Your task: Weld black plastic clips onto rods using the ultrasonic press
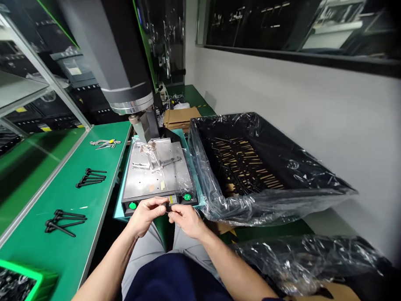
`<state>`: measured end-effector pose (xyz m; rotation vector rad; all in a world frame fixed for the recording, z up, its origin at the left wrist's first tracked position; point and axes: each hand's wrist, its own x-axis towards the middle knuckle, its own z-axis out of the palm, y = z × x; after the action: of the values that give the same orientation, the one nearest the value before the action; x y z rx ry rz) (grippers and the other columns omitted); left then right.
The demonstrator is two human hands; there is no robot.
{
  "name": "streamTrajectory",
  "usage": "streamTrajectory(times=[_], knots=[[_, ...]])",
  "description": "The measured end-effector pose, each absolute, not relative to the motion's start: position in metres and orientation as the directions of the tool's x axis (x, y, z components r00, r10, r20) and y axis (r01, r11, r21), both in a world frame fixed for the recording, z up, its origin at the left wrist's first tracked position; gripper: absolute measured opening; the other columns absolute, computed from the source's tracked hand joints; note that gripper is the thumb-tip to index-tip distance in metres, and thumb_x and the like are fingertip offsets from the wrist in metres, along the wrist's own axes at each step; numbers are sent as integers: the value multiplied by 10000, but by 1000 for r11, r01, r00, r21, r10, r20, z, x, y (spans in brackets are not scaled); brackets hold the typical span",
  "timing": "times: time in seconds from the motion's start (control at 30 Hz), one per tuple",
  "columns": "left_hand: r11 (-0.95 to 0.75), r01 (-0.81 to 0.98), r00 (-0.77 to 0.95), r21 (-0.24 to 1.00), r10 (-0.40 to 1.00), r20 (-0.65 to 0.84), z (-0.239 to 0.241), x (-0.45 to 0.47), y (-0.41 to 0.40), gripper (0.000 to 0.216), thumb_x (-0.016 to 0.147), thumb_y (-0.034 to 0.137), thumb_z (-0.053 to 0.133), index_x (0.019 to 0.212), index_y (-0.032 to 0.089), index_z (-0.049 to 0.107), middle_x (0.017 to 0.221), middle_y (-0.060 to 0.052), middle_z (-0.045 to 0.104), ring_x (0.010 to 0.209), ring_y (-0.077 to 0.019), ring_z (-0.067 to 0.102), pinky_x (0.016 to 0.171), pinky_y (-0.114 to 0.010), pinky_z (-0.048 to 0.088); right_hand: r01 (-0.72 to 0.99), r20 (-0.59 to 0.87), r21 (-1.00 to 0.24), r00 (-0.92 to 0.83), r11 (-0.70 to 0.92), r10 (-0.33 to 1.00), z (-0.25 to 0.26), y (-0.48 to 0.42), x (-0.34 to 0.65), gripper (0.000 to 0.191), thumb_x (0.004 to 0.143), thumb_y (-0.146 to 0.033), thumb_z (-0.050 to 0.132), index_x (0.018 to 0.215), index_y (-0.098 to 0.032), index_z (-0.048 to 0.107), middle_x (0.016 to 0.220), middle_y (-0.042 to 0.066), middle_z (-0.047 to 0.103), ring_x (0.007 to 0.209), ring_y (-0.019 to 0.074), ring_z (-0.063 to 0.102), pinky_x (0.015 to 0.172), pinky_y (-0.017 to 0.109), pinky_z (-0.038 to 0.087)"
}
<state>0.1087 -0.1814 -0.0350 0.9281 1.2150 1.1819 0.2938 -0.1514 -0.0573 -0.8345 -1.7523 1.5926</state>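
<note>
Left hand (146, 216) and right hand (190, 221) are pinching 1 small dark part (166, 206) between nearly closed thumbs and fingertips, holding it before the machine base (175, 180) between 2 green buttons (132, 205), while black bolts (51, 225) are lying in 2 groups on the green bench (78, 146) at left.

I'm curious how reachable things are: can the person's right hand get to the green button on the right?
Probably yes. The right hand is close to the green button, and nothing seems to block the way, though it is busy at a small dark part.
</note>
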Motion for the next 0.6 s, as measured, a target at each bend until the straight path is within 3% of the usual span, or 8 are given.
streamTrajectory(times=[0.17,0.33,0.47,0.6], knots=[[168,-154,-102,974,977,-185,-44,114,-184,339,615,373,865,884,180,790,986,-108,744,911,-235,668,872,-372,508,-27,-36,-997,-643,-70,765,-72,-153,283,309,883,-466,598,795,-171,594,645,-22,542,509,82,430,475,219,323],[184,-159,-97,970,975,-201,-60,102,-189,481,666,445,822,1025,134,748,808,-91,724,713,-192,650,743,-361,520,-251,-78,-910,-677,-330,731,-89,-152,256,453,834,-612,623,881,-164,571,764,2,563,478,46,353,402,194,185],[108,-77,-354,991,926,-128,-71,53,-156,585,649,500,813,1083,123,706,1069,-143,709,943,-235,655,824,-353,511,-323,-136,-878,-538,-353,832,-102,-134,222,469,807,-625,639,762,-170,533,701,-12,549,486,49,385,393,174,236],[2,39,-566,999,824,20,-68,-4,-90,588,682,464,793,1147,132,653,1209,-156,652,1110,-256,607,932,-363,478,-312,-170,-887,-468,-342,867,-110,-103,180,392,738,-530,718,796,-187,537,689,-31,573,503,61,462,430,177,355]])
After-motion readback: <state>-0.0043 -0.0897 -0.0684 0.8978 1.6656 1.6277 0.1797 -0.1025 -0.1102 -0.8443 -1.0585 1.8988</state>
